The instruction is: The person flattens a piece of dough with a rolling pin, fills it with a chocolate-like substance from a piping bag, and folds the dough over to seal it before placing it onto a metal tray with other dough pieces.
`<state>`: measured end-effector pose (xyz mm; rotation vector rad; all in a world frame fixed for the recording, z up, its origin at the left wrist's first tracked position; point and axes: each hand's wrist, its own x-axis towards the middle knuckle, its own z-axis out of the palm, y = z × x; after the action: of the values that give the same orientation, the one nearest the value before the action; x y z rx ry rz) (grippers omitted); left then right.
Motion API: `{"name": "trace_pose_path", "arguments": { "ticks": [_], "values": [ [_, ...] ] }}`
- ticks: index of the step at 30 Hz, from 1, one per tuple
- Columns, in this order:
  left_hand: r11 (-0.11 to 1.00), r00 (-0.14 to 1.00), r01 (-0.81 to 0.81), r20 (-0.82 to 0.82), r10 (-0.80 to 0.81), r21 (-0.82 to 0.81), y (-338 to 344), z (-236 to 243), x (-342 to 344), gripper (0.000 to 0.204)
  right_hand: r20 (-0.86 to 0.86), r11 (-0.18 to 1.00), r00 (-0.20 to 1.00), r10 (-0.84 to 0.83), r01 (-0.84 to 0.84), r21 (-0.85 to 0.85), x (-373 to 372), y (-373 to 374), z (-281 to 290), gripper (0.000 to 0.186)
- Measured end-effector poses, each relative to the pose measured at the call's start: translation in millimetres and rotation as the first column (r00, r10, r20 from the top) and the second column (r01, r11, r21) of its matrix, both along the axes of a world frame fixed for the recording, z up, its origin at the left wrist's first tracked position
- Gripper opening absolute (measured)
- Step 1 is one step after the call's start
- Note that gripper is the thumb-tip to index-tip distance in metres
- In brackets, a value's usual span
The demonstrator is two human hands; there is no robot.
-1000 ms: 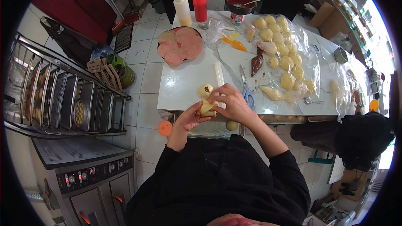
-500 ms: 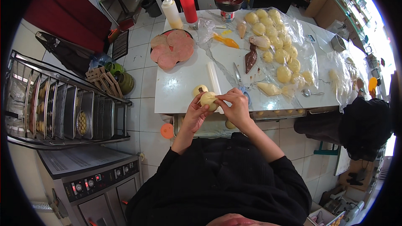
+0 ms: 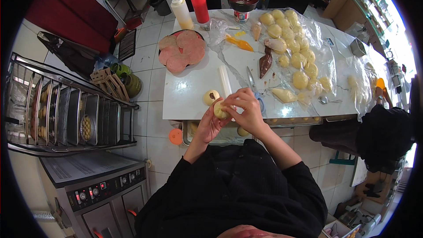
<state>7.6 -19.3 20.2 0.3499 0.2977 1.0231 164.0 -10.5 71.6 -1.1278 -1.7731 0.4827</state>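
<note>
Both hands [image 3: 207,127] have fingers [image 3: 240,97] clamped on a dough ball [image 3: 220,110] near a white marbled table [image 3: 189,90], a tray rack [image 3: 127,103] standing left.

Marbled table [image 3: 185,94], dough balls [image 3: 292,45], scissors [image 3: 250,78], squeeze bottles [image 3: 199,8]

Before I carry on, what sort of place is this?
Probably a small bakery kitchen: many dough balls sit on the worktable, a brown-filled piping bag lies beside them, and racked trays stand at left.
</note>
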Motion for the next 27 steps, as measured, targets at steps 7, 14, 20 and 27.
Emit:
{"name": "trace_pose_path", "arguments": {
  "ticks": [7, 14, 20, 27],
  "values": [
    [0.993, 0.992, 0.046, -0.122, -0.032, 0.112, 1, -24, -14, 0.044, 0.064, 0.937, 0.983, 0.171, -0.142, -0.321, 14, 1, 4, 0.024],
    [0.988, 0.983, -0.122, -0.124, 0.133, 0.097, -2, -26, -11, 0.039, 0.088, 0.995, 0.994, 0.059, -0.051, -0.088, -4, -7, 16, 0.014],
    [0.994, 0.993, -0.102, 0.056, 0.101, 0.025, -5, 4, 1, 0.050, 0.145, 0.991, 0.982, 0.122, -0.128, 0.032, 1, -2, 3, 0.020],
    [0.987, 0.989, 0.114, -0.103, -0.103, 0.111, -6, -19, -11, 0.056, 0.226, 0.985, 0.968, 0.110, -0.076, -0.153, 9, -4, 22, 0.017]
  ]
}}
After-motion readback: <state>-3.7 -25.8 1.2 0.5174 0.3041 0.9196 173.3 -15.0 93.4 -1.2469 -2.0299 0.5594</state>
